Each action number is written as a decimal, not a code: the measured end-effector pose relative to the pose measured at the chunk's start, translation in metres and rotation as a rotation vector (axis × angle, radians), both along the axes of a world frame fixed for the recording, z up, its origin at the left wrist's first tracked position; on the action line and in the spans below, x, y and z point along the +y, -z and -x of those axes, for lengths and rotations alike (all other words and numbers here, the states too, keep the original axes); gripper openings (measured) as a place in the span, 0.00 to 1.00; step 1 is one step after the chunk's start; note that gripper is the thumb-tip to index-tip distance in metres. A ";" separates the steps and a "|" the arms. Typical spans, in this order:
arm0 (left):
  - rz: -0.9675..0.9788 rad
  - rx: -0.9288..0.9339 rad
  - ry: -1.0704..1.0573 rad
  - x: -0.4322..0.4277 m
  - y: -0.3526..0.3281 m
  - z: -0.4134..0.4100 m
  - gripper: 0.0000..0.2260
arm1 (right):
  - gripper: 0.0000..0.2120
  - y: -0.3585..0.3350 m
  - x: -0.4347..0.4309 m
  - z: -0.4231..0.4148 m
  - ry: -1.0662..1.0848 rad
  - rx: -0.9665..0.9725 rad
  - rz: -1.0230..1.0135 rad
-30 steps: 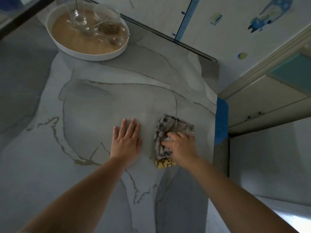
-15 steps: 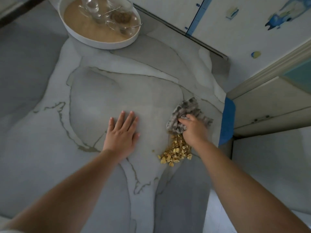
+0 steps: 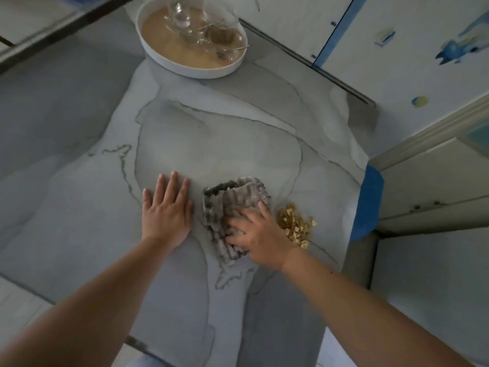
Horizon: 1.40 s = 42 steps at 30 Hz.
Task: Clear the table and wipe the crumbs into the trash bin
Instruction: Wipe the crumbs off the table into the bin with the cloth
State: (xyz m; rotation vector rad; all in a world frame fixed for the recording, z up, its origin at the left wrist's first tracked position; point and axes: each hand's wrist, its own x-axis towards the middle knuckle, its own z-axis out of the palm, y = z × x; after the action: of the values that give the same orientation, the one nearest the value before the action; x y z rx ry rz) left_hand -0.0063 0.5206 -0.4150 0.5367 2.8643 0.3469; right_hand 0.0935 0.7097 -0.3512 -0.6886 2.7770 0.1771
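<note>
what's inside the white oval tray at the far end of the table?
The white oval tray has a tan liner and holds clear glass cups, a small dish of something brown and a thin metal spoon. The exact cup count is unclear: the glass overlaps and blurs.

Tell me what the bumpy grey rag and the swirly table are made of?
The rag looks like soft, fluffy cloth, maybe microfibre: it has ribbed rows and bunches up under the right hand. The table looks like smooth matte stone or a stone-look slab: grey veins run across it.
</note>
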 end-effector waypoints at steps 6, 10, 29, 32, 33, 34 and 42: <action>-0.020 -0.033 -0.075 0.008 0.000 -0.012 0.25 | 0.12 0.003 0.039 -0.032 -0.198 0.043 0.030; -0.009 -0.058 -0.082 0.027 -0.001 -0.022 0.27 | 0.09 -0.003 0.064 -0.032 -0.169 0.070 -0.045; 0.038 -0.037 0.089 0.050 -0.001 -0.039 0.32 | 0.30 0.000 0.069 0.022 0.790 -0.116 0.112; 0.045 -0.036 0.083 0.049 0.002 -0.041 0.32 | 0.30 0.000 0.072 0.001 0.804 -0.143 0.110; 0.047 -0.046 0.078 0.050 0.002 -0.043 0.32 | 0.30 -0.002 0.074 -0.005 0.806 -0.154 0.100; 0.045 -0.058 0.073 0.053 0.001 -0.044 0.30 | 0.30 -0.005 0.078 -0.011 0.817 -0.157 0.098; 0.005 -0.044 0.057 0.056 -0.003 -0.049 0.32 | 0.29 -0.024 0.049 0.017 0.769 0.028 0.194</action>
State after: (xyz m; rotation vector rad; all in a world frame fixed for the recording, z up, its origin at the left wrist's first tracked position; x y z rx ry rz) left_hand 0.0431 0.5761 -0.4117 0.6006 2.8007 0.3380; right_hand 0.0763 0.7586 -0.3269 0.3739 2.8790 -0.2419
